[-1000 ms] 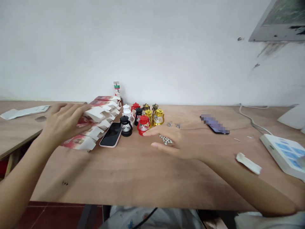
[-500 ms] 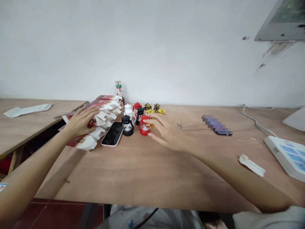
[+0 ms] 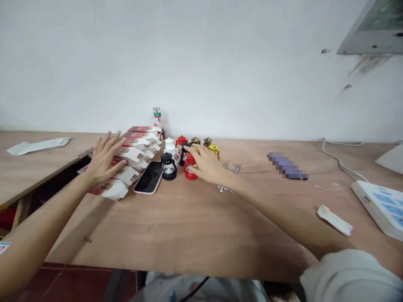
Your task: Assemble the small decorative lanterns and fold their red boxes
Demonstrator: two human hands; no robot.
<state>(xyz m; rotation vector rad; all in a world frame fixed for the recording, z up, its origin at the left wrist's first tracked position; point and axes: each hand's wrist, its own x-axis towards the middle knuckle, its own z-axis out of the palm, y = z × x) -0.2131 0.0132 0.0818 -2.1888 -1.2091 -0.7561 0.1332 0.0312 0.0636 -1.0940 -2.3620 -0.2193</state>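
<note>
My left hand (image 3: 105,157) lies flat with fingers spread on a row of flattened red-and-white cartons (image 3: 132,155). My right hand (image 3: 206,163) reaches over a cluster of small toy lanterns, its fingers around the red lantern (image 3: 189,167) at the front; part of that lantern is hidden by the fingers. A black lantern (image 3: 168,166), a white lantern (image 3: 170,147) and a gold lantern (image 3: 214,149) stand close by. A pink-cased phone (image 3: 148,177) lies face up between the cartons and the lanterns.
A wooden table (image 3: 195,218) carries small round silver pieces (image 3: 224,189), metal clips (image 3: 232,167), a dark phone (image 3: 288,166), a white strip (image 3: 334,220), a white box (image 3: 379,205) with a cable, and a small bottle (image 3: 156,117) by the wall. A second table (image 3: 28,163) stands left across a gap.
My right hand moved left and forward from the bare table to the red lantern and closed on it. My left hand settled flat onto the cartons. The camera shifted slightly.
</note>
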